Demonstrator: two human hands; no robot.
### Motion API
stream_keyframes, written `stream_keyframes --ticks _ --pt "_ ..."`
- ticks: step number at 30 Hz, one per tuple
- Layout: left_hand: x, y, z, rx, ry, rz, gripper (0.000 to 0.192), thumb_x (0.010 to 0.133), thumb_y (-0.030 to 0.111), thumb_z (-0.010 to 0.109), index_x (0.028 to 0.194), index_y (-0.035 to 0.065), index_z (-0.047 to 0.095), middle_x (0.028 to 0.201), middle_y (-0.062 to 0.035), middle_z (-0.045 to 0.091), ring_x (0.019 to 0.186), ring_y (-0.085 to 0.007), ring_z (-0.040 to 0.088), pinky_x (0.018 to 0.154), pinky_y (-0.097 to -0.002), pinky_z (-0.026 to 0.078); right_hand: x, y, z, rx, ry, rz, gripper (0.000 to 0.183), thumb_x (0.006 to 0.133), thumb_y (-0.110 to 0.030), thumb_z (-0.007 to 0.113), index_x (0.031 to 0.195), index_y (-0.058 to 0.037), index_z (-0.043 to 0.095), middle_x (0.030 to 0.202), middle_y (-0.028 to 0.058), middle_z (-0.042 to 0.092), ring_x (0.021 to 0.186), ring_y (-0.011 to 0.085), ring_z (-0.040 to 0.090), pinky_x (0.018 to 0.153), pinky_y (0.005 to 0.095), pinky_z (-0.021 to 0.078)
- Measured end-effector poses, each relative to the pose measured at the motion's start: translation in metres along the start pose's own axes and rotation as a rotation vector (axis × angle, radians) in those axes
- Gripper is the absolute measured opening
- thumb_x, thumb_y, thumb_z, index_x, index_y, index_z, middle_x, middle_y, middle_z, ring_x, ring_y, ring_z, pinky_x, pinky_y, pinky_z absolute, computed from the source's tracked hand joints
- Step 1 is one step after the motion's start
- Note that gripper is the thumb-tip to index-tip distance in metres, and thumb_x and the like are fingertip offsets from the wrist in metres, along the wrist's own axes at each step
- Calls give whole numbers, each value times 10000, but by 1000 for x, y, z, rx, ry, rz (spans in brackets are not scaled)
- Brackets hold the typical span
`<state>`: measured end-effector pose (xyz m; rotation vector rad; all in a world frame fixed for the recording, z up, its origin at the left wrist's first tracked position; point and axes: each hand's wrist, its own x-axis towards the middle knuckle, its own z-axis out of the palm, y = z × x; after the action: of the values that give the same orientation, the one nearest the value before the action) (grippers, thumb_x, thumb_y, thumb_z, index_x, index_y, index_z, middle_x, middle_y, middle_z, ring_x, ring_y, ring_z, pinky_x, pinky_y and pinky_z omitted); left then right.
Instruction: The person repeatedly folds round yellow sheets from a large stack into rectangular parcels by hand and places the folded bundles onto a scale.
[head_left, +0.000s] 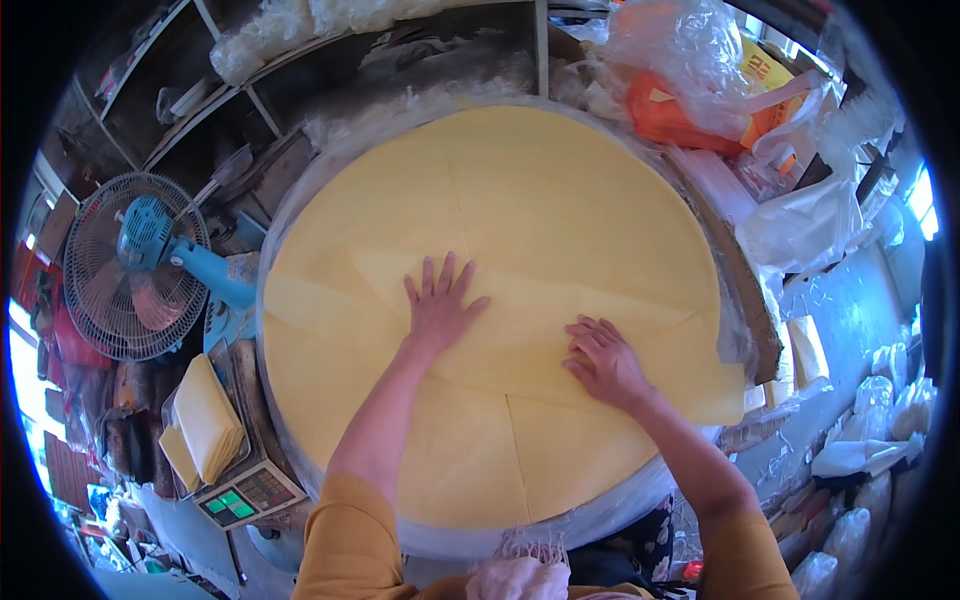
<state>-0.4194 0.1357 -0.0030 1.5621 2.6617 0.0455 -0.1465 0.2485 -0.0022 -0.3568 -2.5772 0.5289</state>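
Note:
A very large round stack or layer of thin yellow sheet (570, 202) lies before me on a round support wrapped in clear plastic. A thin straight line runs in from its far edge, another toward its near edge. My left hand (441, 306) rests flat near the middle, palm down, fingers spread. To its right, my right hand (601, 360) touches the sheet with bent fingers; whether it pinches any of it I cannot tell. A loose flap of the sheet (712, 394) sticks out past the round edge at the lower right. Soft creases run across the surface.
At left stand a blue fan (146, 232) and a digital scale (251, 495) bearing folded yellow sheets (206, 420). A cardboard piece (757, 322) lines the right edge. Plastic bags (802, 221) and an orange bag (675, 120) pile up at right; shelves (255, 71) stand behind.

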Motion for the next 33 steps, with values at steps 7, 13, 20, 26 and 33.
stream_keyframes --ticks 7,13,20,26,33 --pt "6 8 2 -14 -58 -20 720 858 643 321 1450 268 154 1524 -52 34 1382 -371 -31 1049 -632 -2 42 11 26 -383 -106 51 519 878 -391 508 1331 -157 412 1415 114 305 1334 348 221 1050 567 186" --pt "16 -62 -10 7 -37 -305 698 874 610 337 1449 268 141 1524 -63 23 1381 -383 -9 1048 -633 47 5 41 -16 -441 -210 336 503 918 -394 403 1374 -186 354 1461 100 239 1358 337 173 1055 593 124" --pt "-12 -13 6 -14 -27 -240 710 866 580 404 1442 234 177 1507 -116 101 1366 -425 32 1037 -649 76 -41 97 -42 -446 -189 392 483 908 -327 409 1346 -130 363 1418 109 321 1335 279 244 1018 645 123" --pt "-94 86 -9 -10 -235 465 741 810 525 552 1419 226 255 1500 -93 138 1385 -326 71 1053 -618 94 -17 65 -81 -378 -124 436 234 821 -146 550 1034 -56 584 1040 88 594 1065 270 521 914 486 380" --pt "-34 66 -1 33 -62 557 506 860 197 557 1330 110 391 1422 -117 321 1333 -271 272 1086 -459 227 -64 90 -78 -176 -151 497 113 761 -96 526 764 -5 593 715 168 638 674 350 617 584 473 476"
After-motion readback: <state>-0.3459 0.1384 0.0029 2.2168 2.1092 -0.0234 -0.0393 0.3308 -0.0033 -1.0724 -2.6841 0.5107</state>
